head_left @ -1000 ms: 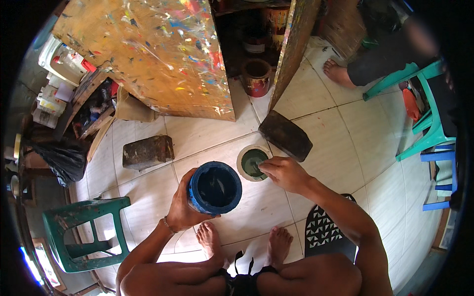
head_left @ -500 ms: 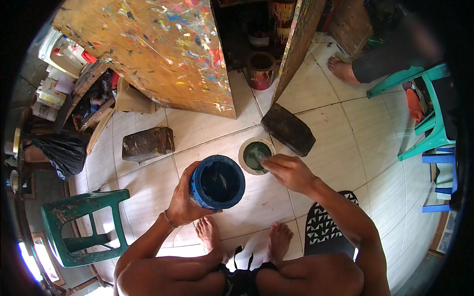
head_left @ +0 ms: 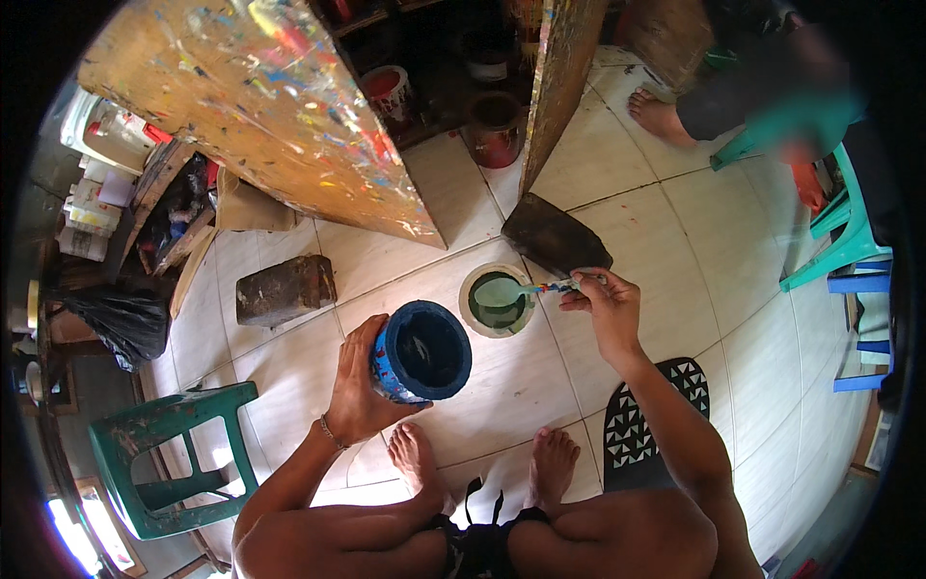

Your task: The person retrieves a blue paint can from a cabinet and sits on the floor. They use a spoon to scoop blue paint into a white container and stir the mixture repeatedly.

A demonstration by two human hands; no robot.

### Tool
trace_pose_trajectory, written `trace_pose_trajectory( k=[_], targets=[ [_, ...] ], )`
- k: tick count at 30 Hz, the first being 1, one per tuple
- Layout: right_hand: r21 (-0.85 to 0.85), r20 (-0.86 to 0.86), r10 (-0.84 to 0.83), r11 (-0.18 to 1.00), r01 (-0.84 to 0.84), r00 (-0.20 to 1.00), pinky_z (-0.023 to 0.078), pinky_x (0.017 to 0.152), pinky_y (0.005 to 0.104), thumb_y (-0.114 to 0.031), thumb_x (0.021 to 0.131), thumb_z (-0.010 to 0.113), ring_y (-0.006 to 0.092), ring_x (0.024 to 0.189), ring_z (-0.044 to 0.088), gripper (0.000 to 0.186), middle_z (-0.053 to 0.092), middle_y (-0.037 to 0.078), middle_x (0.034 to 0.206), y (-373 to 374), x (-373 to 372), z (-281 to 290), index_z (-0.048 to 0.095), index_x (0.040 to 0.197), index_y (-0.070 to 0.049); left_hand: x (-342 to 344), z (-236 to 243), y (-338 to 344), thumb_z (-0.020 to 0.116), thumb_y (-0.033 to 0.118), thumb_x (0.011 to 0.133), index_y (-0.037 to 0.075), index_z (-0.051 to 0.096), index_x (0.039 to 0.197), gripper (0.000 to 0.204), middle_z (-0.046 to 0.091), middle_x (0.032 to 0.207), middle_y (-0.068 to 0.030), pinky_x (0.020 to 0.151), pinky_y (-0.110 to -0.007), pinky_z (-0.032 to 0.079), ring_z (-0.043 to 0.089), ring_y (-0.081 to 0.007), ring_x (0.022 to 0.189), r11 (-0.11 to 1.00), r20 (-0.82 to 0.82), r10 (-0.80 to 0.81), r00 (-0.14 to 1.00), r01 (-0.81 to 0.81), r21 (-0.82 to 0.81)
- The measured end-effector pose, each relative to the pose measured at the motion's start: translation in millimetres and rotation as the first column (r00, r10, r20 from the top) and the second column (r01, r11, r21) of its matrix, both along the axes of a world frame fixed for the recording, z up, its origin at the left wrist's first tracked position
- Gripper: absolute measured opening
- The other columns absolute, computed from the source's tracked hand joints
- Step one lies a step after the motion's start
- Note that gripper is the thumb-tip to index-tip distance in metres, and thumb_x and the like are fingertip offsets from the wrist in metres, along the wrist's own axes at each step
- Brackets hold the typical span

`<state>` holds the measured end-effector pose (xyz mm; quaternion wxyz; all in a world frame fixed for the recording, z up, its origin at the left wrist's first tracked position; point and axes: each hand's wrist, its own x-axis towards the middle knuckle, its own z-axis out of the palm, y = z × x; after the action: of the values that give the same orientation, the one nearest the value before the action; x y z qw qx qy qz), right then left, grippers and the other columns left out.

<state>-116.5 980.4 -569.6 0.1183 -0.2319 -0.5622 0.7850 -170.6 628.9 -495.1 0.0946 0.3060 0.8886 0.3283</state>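
Observation:
My left hand point(head_left: 355, 381) is wrapped round the side of a blue paint can point(head_left: 388, 359). The can's open mouth faces up, and dark blue paint coats its rim and inside. In my right hand point(head_left: 612, 311) is a spoon point(head_left: 555, 287) with a paint-stained handle, pinched between the fingers. Its pale green, paint-coated end hangs over a round pot point(head_left: 470, 315) of dark green paint. That pot stands on the tiled floor point(head_left: 521, 386), just right of and beyond the blue can. Whether the spoon touches the paint, I cannot tell.
A dark block point(head_left: 555, 236) lies close behind the pot, another block point(head_left: 285, 289) to the left. Paint-spattered cabinet doors point(head_left: 260, 116) stand open ahead, with paint cans point(head_left: 494, 130) inside. A green stool point(head_left: 174, 463) is at left; a person's foot point(head_left: 658, 116) rests at far right.
My right hand has drawn back to the right and tilted upward, bringing the spoon into sight above the pot. The left cabinet door has swung wider; my left hand still holds the blue can.

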Motion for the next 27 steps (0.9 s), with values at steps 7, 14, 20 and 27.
trace_pose_trajectory(
  k=[7, 14, 20, 27],
  targets=[
    [-0.228, 0.105, -0.054, 0.971, 0.077, 0.993, 0.063, 0.064, 0.0341, -0.009, 0.098, 0.063, 0.0214, 0.067, 0.071, 0.015, 0.071, 0.012, 0.089, 22, 6, 5, 0.069, 0.102, 0.004, -12, 4, 23, 0.100, 0.029, 0.050, 0.001, 0.036, 0.149, 0.122, 0.051, 0.141, -0.0212, 0.111, -0.050, 0.038, 0.049, -0.0398, 0.130, 0.994, -0.076, -0.027, 0.997, 0.019, -0.107],
    [-0.196, 0.059, 0.027, 0.980, -0.015, 0.998, 0.064, 0.064, 0.0342, -0.007, 0.099, 0.062, 0.0209, 0.069, 0.073, 0.015, 0.072, 0.013, 0.088, 12, 9, 43, 0.069, 0.103, 0.006, -19, 0, 31, 0.100, 0.029, 0.050, 0.000, 0.036, 0.148, 0.120, 0.049, 0.142, -0.0226, 0.111, -0.051, 0.038, 0.050, -0.0409, 0.130, 0.992, -0.168, -0.090, 0.982, 0.073, -0.103],
    [0.501, -0.231, 0.440, 0.818, -0.282, 0.868, 0.059, 0.065, 0.0334, -0.010, 0.097, 0.069, 0.0218, 0.073, 0.074, 0.016, 0.074, 0.015, 0.089, -46, -1, 63, 0.072, 0.108, 0.001, -18, -6, 30, 0.102, 0.027, 0.050, -0.001, 0.033, 0.150, 0.124, 0.047, 0.144, -0.0261, 0.109, -0.051, 0.040, 0.049, -0.0440, 0.129, 0.992, -0.163, -0.123, 0.979, 0.128, 0.022],
    [0.717, -0.240, 0.565, 0.652, -0.248, 0.790, 0.055, 0.066, 0.0386, -0.013, 0.094, 0.071, 0.0327, 0.077, 0.071, 0.016, 0.073, 0.017, 0.089, -64, -16, 57, 0.074, 0.103, 0.000, -18, -5, 29, 0.102, 0.025, 0.049, -0.001, 0.032, 0.150, 0.125, 0.047, 0.144, -0.0273, 0.108, -0.051, 0.041, 0.051, -0.0433, 0.128, 0.987, -0.241, -0.153, 0.958, 0.163, 0.019]
  ],
)
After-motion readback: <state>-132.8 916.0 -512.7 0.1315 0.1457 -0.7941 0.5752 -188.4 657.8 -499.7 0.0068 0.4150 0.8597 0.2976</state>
